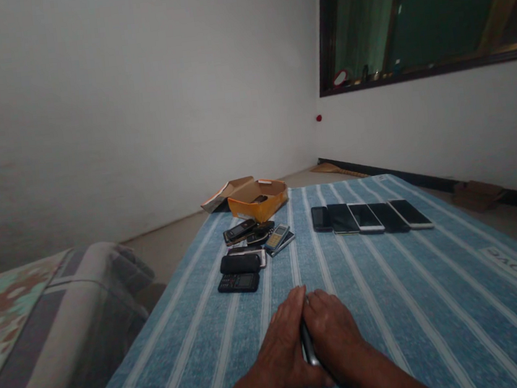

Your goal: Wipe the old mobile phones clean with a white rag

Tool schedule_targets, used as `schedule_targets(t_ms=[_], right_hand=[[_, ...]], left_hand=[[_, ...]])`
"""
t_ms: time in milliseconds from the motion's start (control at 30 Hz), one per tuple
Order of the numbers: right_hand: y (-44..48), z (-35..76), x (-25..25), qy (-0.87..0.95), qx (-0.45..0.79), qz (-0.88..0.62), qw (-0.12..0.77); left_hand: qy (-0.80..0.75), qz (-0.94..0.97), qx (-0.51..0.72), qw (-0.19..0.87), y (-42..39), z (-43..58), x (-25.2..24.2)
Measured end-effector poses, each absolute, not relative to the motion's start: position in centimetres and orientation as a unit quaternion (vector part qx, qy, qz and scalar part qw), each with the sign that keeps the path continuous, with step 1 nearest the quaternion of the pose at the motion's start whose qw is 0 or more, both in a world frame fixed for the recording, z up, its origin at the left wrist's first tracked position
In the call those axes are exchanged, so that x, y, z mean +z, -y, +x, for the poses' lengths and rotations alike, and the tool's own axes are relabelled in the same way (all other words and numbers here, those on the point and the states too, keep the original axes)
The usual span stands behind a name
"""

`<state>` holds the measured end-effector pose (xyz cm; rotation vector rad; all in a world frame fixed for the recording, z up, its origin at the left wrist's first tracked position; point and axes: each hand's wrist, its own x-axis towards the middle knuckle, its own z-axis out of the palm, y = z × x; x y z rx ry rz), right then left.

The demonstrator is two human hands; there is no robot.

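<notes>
My left hand and my right hand are pressed together near the front middle of the bed-like surface. Between the palms a phone stands on edge; only its dark, silvery side shows. The left thumb reaches across below it, and the right fingers are curled along its other side. Beyond the left hand lies a loose pile of older phones: a black keypad phone, a dark rounded phone or case, a silver keypad phone and a black phone.
A row of several smartphones, among them a white-framed one, lies at the right back. Behind the pile stands an open orange box with dark items inside. A blue striped cloth covers the surface. Draped bedding is at left.
</notes>
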<state>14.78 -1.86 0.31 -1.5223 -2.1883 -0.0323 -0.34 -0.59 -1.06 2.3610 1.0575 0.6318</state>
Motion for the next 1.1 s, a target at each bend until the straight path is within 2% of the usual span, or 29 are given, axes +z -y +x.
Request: schedule_targets(t_ms=[700, 1100], right_hand=[[2.06, 14.62, 0.62, 0.814, 0.003, -0.522, 0.256], [1.96, 14.75, 0.77, 0.807, 0.002, -0.54, 0.238]], left_hand=[[-0.379, 0.86, 0.246, 0.238, 0.74, -0.25, -0.7], [-0.39, 0.854, 0.236, 0.251, 0.78, -0.19, -0.62]])
